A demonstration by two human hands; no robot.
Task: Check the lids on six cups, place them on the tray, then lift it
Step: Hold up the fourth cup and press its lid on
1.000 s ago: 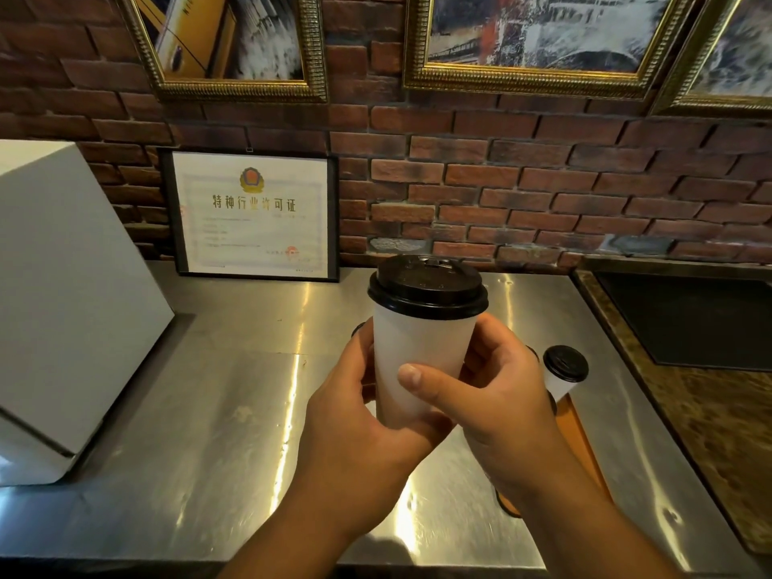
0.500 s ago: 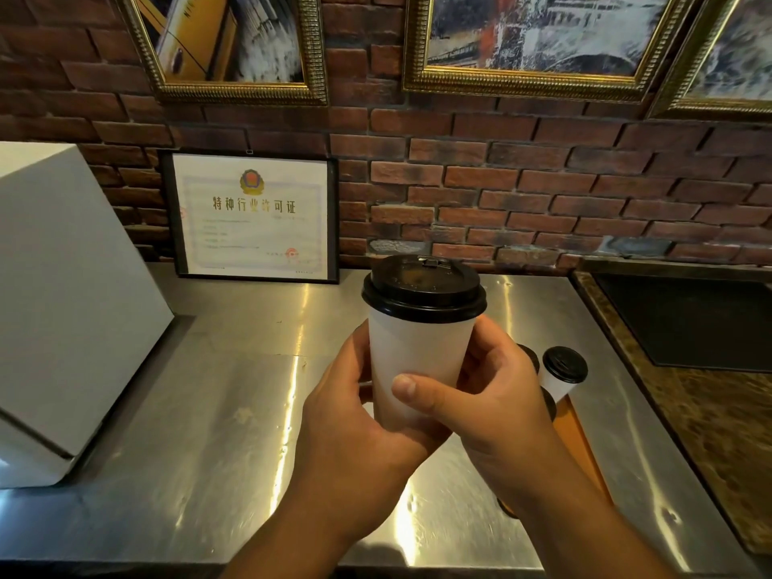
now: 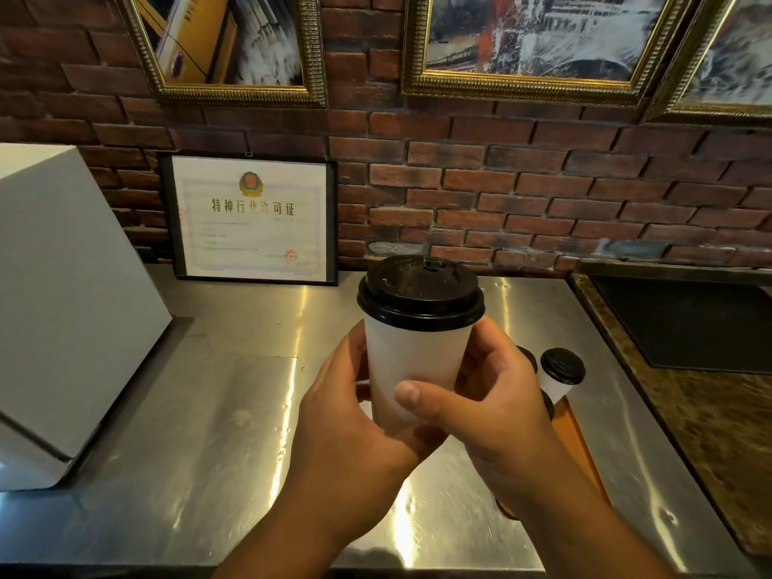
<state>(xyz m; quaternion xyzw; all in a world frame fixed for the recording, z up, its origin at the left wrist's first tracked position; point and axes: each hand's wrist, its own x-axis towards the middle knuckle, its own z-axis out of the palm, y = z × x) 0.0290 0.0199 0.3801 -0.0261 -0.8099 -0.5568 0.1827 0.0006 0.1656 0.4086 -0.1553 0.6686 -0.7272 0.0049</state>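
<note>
Brick wall (image 3: 543,194) hung with gold-framed pictures (image 3: 534,35) backs a steel counter (image 3: 217,411); a framed certificate (image 3: 250,215) stands at the rear and a white box (image 3: 71,307) sits at the left; a white cup (image 3: 411,357) with a black lid (image 3: 420,292) is held upright above the counter, mid-view; the left hand (image 3: 355,436) wraps its lower side, the right hand (image 3: 501,407) curls round the other, thumb across the front; more lidded cups (image 3: 562,369) stand on an orange tray (image 3: 578,445) behind the right hand.
</note>
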